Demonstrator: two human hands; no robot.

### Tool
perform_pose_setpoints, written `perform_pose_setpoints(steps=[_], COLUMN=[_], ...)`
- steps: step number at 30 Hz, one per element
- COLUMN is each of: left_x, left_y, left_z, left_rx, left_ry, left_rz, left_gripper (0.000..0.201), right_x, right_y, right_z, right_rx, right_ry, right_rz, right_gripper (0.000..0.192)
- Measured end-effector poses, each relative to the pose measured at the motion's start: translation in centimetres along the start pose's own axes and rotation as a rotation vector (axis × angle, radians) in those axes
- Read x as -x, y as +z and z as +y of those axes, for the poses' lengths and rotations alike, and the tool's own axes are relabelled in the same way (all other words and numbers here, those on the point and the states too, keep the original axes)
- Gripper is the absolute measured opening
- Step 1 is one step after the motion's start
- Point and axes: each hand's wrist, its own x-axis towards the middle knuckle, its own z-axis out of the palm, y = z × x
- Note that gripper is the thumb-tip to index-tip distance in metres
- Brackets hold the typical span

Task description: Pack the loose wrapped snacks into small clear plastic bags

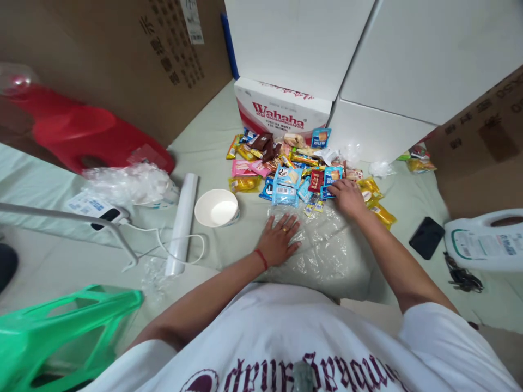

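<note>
My left hand [279, 239] lies flat with its fingers spread, palm down on a clear plastic bag [327, 245] spread over the pale green cloth. My right hand [347, 197] is at the right front of a heap of wrapped snacks [300, 158]. Its fingers are closed at the lower end of a blue snack packet [333, 174]; the thumb is mostly hidden. Close by are a dark red wrapped snack [316, 181], a light blue biscuit packet [287, 177] and yellow packets [381, 213]. Left of the heap stands a white paper bowl [217, 208].
Behind the heap is a Wahaba carton [281, 111] against white boxes [298, 38]. To the left are a white roll [182, 223], a cable [196, 237], a red jug [102, 133] and a green stool [69, 326]. A phone [427, 238] and white jug [486, 239] lie right.
</note>
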Motion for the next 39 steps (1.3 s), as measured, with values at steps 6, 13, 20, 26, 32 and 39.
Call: perform_pose_setpoints(steps=[6, 13, 20, 26, 32, 39], left_x=[0.0, -0.2, -0.1, -0.1, -0.1, 0.0], left_y=[-0.3, -0.5, -0.7, -0.7, -0.6, -0.9], left_z=[-0.2, -0.2, -0.3, -0.6, -0.5, -0.3], left_rx=[0.043, 0.084, 0.126, 0.137, 0.123, 0.110], left_ry=[-0.003, -0.012, -0.005, 0.003, -0.002, -0.004], left_rz=[-0.005, -0.025, 0.000, -0.014, -0.027, -0.026], left_gripper=[0.062, 0.061, 0.059, 0.060, 0.059, 0.060], right_x=[-0.1, -6.4, -5.1, -2.3, -6.4, -8.2], right_y=[1.6, 3.4, 3.2, -3.2, -4.5, -3.3], right_z=[1.6, -0.5, 1.2, 2.7, -3.2, -3.7], right_rx=[-0.534, -0.340, -0.536, -0.399, -0.192, 0.067], right_ry=[0.494, 0.822, 0.835, 0.301, -0.501, -0.525], right_rz=[0.219, 0.195, 0.262, 0.307, -0.225, -0.275], right_gripper=[0.045, 0.045, 0.049, 0.034, 0.027, 0.018])
